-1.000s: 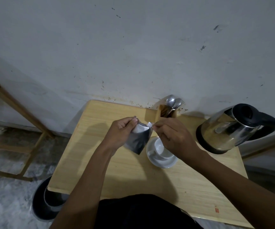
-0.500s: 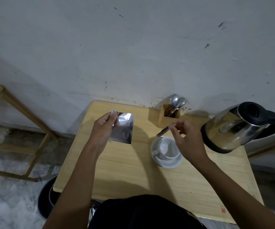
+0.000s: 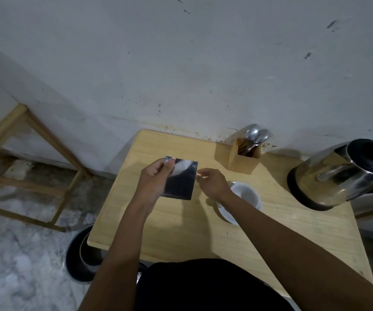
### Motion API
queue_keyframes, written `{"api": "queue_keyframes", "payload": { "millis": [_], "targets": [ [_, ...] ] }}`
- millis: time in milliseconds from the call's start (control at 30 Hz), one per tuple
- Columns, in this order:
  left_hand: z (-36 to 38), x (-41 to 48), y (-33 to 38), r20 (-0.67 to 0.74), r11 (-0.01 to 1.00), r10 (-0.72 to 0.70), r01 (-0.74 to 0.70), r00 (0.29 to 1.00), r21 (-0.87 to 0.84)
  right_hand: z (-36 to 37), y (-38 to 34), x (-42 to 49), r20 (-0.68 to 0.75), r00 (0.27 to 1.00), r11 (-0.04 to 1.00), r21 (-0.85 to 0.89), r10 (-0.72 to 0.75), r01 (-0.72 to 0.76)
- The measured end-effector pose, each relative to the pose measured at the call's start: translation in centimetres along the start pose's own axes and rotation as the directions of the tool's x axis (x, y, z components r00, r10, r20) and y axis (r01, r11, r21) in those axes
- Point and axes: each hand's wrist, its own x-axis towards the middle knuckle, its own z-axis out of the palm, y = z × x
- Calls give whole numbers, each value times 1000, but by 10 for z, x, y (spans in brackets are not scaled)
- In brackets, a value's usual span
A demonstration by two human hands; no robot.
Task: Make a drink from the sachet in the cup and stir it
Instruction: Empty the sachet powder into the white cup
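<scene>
Two hands over table (image 3: 181, 227), left hand (image 3: 153, 184) pinching silver sachet (image 3: 181, 180) upright, no print legible, right hand (image 3: 212, 182) just beside it, fingers loose, above cup (image 3: 247, 195).

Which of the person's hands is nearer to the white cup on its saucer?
The right. The right hand hovers open just left of the cup, its wrist crossing the cup's rim in this view. The left hand is farther left, pinching the sachet.
</scene>
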Motion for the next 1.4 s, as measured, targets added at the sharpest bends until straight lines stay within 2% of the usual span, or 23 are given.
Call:
{"api": "queue_keyframes", "payload": {
  "millis": [100, 167, 233, 267, 367, 433, 600, 733, 833, 933, 1033, 1100, 1167, 1267, 1333, 1400],
  "targets": [
    [1, -3, 0, -22, 1000, 16, -16, 1000, 14, -6, -1, -1, -67, 998, 997, 75, 11, -6],
    [2, -3, -1, -31, 1000, 9, -9, 999, 4, -17, -9, -13, -118, 993, 966, 260, 32, 0],
    [5, -2, -2, -29, 1000, 0, -1, 1000, -15, -30, -16, -32, -61, 997, 867, 498, 49, -12],
    [7, -2, -2, -22, 1000, -2, 1, 1000, -30, -36, -17, -42, -5, 1000, 829, 559, 9, -5],
    [21, -3, -2, 25, 997, -14, 16, 1000, -74, -48, -12, -71, 132, 979, 840, 539, -156, 61],
    [32, -4, -1, 61, 997, -25, 30, 998, -76, -52, -5, -80, 116, 977, 870, 483, -181, 104],
    [62, -6, 2, 212, 999, -32, 30, 977, 17, -76, 22, -95, -110, 990, 891, 434, -90, 129],
    [86, -9, 1, 300, 987, -21, -27, 954, 156, -92, 43, -109, -256, 967, 861, 489, -13, 141],
    [105, -12, -1, 357, 996, -41, 11, 933, 86, -96, 62, -121, -222, 973, 797, 598, 62, 86],
    [124, -17, -6, 355, 996, -87, 90, 931, 8, -92, 81, -133, -170, 975, 735, 678, 141, 12],
    [137, -25, -12, 347, 991, -137, 128, 928, 49, -89, 91, -144, -222, 947, 619, 785, 231, 33],
    [141, -29, -18, 362, 988, -140, 109, 922, 106, -92, 96, -150, -257, 931, 597, 801, 260, 54],
    [141, -30, -24, 319, 984, -104, 52, 942, 168, -96, 104, -153, -314, 911, 644, 762, 267, 74],
    [134, -23, -39, 186, 941, 9, -71, 983, 331, -107, 118, -154, -418, 878, 790, 608, 233, 80],
    [126, -17, -57, 205, 855, 64, -159, 977, 493, -113, 122, -154, -446, 875, 871, 488, 190, 59],
    [121, -14, -74, 275, 771, 30, -197, 961, 605, -118, 121, -151, -457, 878, 938, 346, 139, 32]
  ]
}}
